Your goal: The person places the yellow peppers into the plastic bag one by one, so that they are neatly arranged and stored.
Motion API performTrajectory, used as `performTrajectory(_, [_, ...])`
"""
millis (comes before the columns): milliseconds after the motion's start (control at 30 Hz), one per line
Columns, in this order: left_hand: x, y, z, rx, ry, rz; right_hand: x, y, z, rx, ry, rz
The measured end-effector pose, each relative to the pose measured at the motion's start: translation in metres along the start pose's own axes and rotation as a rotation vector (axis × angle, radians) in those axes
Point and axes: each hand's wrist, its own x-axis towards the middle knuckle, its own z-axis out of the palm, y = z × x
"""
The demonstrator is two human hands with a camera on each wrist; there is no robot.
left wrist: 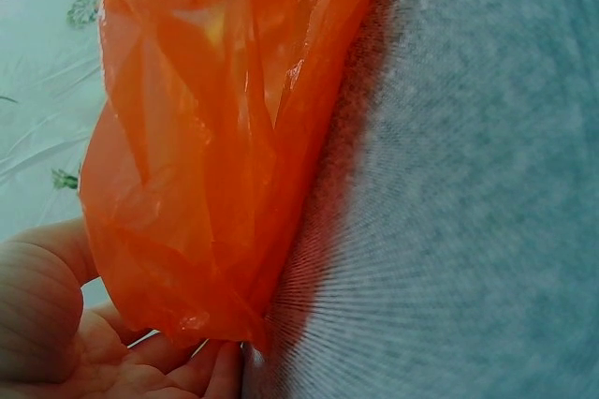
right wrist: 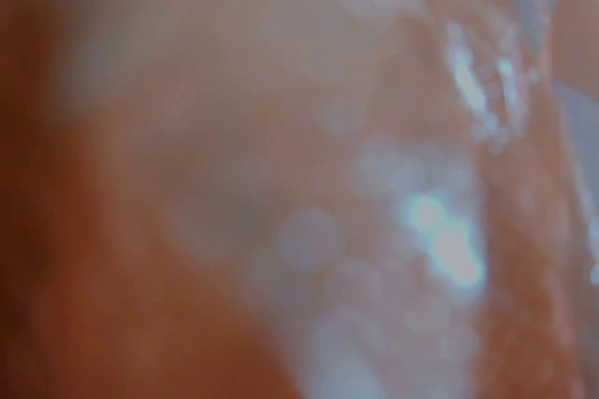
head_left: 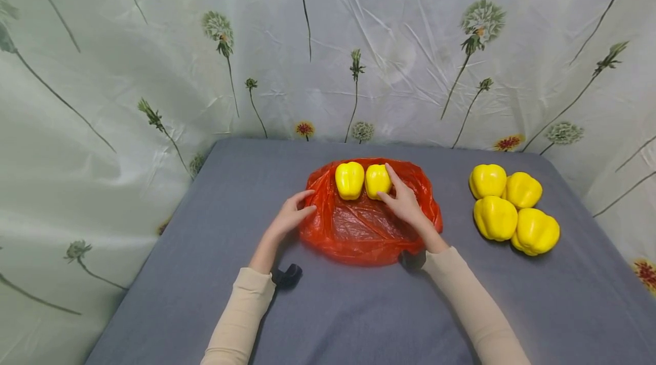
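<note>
A red plastic bag (head_left: pixel 359 251) lies spread open on the table, its crumpled rim standing up around two yellow bell peppers. One bell pepper (head_left: pixel 349 181) rests at the back of the bag. My right hand (head_left: pixel 407 202) reaches over the rim and grips the other bell pepper (head_left: pixel 376 181) between thumb and fingers. At the bag's left side is my left hand (head_left: pixel 289 217), thumb and fingers spread apart with the fingertips at the plastic. The left wrist view shows the bag (left wrist: pixel 206 155) beside the loosely bent fingers of that hand. Blurred reddish plastic fills the right wrist view.
Several more yellow bell peppers (head_left: pixel 495 218) sit in a cluster on the right of the grey-covered table (head_left: pixel 246 183). A pale curtain (head_left: pixel 400 69) printed with dandelions hangs behind the table and along its sides. Dark camera mounts (head_left: pixel 288 277) show at the wrists.
</note>
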Motion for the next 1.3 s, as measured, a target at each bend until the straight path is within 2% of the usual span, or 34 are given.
performTrajectory(367, [0.001,-0.001,0.000,0.022,0.020,0.019,-0.003,-0.006,-0.003,0.018,-0.022,0.016])
performTrajectory(533, [0.002,-0.002,0.000,0.020,0.019,0.023,-0.007,-0.009,-0.010,0.053,-0.037,-0.002])
performTrajectory(633, [0.003,-0.002,0.000,0.022,0.018,0.025,-0.010,-0.009,-0.016,0.027,-0.031,-0.014])
performTrajectory(833, [0.003,-0.002,-0.001,0.020,0.006,0.021,-0.021,-0.009,-0.028,-0.007,0.024,-0.030])
performTrajectory(1133, [0.002,0.000,-0.001,0.025,0.008,0.016,-0.042,-0.006,-0.051,0.034,0.082,-0.022])
performTrajectory(1300, [0.002,0.000,-0.001,0.027,0.006,0.017,-0.051,0.000,-0.064,0.042,0.136,-0.047])
